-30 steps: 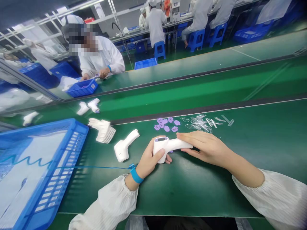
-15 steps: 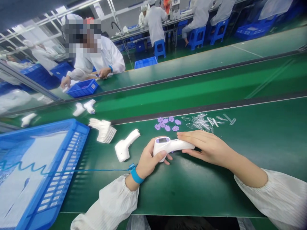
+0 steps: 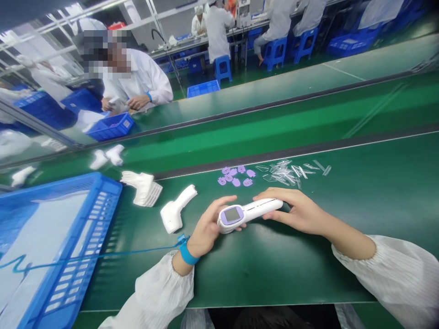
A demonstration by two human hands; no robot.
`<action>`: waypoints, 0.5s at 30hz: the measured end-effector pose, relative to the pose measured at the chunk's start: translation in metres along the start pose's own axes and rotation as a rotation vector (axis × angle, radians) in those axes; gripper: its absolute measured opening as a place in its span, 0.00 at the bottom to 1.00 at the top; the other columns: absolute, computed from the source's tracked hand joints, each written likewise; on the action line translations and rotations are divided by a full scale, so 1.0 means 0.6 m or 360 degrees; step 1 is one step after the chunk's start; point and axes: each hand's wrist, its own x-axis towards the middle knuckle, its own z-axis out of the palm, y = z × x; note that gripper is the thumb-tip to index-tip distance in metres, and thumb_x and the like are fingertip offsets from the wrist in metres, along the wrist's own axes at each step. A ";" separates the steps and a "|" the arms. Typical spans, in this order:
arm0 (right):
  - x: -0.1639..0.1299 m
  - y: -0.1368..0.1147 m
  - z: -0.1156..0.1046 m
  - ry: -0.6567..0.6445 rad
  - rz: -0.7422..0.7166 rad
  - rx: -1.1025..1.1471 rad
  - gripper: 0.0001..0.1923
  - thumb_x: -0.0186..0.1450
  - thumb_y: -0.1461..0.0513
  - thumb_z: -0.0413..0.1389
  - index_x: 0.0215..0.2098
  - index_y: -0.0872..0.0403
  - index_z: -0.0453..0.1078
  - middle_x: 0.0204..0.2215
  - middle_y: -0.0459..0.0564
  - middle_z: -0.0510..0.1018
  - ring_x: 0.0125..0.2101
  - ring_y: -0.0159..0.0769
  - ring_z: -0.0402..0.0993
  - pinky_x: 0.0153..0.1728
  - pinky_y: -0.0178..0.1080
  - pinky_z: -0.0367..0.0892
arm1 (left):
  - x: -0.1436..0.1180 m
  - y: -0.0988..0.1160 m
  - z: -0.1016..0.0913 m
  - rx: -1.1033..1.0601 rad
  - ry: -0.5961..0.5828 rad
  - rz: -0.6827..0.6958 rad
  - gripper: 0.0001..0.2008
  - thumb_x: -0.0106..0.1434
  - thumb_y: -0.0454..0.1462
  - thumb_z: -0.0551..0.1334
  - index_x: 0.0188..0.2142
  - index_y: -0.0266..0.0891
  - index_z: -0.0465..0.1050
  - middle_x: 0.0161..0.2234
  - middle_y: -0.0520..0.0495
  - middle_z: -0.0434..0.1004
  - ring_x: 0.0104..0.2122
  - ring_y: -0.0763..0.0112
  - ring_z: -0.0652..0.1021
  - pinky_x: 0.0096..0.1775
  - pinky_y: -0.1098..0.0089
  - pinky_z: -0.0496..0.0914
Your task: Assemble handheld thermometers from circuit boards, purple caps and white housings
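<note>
I hold a white gun-shaped thermometer (image 3: 252, 210) with a purple-framed screen over the green bench. My left hand (image 3: 206, 228) grips its head end, the screen facing up. My right hand (image 3: 295, 211) grips the handle end. A blue wrist strap with a coiled cord sits on my left wrist. A second white thermometer body (image 3: 174, 211) lies on the bench to the left of my hands. Just beyond my hands lie several purple button pads (image 3: 236, 176) and several clear plastic lenses (image 3: 291, 171).
A blue crate (image 3: 51, 246) with a white liner stands at the left. A stack of white shell halves (image 3: 142, 187) lies beside it. Two thermometers (image 3: 106, 156) ride the green conveyor. A person in white works across the belt at a small blue bin (image 3: 108, 126).
I have turned the thermometer so its screen faces up and lifted it slightly. The thermometers on the conveyor have drifted left.
</note>
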 end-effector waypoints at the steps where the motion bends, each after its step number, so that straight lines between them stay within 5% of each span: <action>1: 0.002 -0.001 -0.001 -0.0048 -0.0012 0.0035 0.18 0.72 0.49 0.64 0.56 0.47 0.80 0.48 0.52 0.87 0.46 0.45 0.85 0.47 0.45 0.79 | 0.003 0.002 0.000 -0.0070 -0.0034 -0.0107 0.51 0.64 0.73 0.54 0.68 0.36 0.67 0.41 0.35 0.86 0.39 0.51 0.87 0.44 0.56 0.80; 3: 0.004 -0.004 -0.002 -0.0203 -0.0072 0.0112 0.16 0.74 0.52 0.63 0.57 0.46 0.79 0.48 0.52 0.86 0.47 0.43 0.84 0.49 0.44 0.78 | 0.009 0.004 0.001 -0.0102 -0.0107 -0.0378 0.55 0.65 0.75 0.41 0.65 0.33 0.71 0.36 0.35 0.87 0.35 0.53 0.86 0.40 0.59 0.78; 7: 0.003 -0.009 0.007 -0.0404 -0.0139 0.0174 0.15 0.77 0.54 0.59 0.60 0.45 0.78 0.50 0.51 0.84 0.50 0.41 0.82 0.52 0.44 0.77 | 0.015 0.003 0.012 0.0165 -0.0177 -0.0657 0.46 0.70 0.71 0.44 0.51 0.35 0.81 0.26 0.43 0.83 0.24 0.66 0.79 0.30 0.69 0.69; 12: 0.010 -0.010 0.059 0.0199 0.0064 0.0572 0.35 0.74 0.39 0.55 0.72 0.44 0.62 0.62 0.58 0.78 0.61 0.50 0.77 0.60 0.53 0.75 | 0.035 0.001 0.045 0.0117 0.0123 -0.0529 0.38 0.71 0.67 0.52 0.37 0.35 0.81 0.23 0.46 0.78 0.22 0.68 0.75 0.27 0.69 0.67; 15: 0.032 -0.038 0.102 0.0499 0.0239 0.0941 0.32 0.77 0.38 0.44 0.71 0.44 0.58 0.59 0.59 0.80 0.59 0.50 0.80 0.57 0.53 0.78 | 0.059 0.015 0.077 0.0161 0.0324 -0.0313 0.34 0.71 0.65 0.57 0.34 0.36 0.77 0.25 0.47 0.76 0.25 0.68 0.74 0.30 0.68 0.68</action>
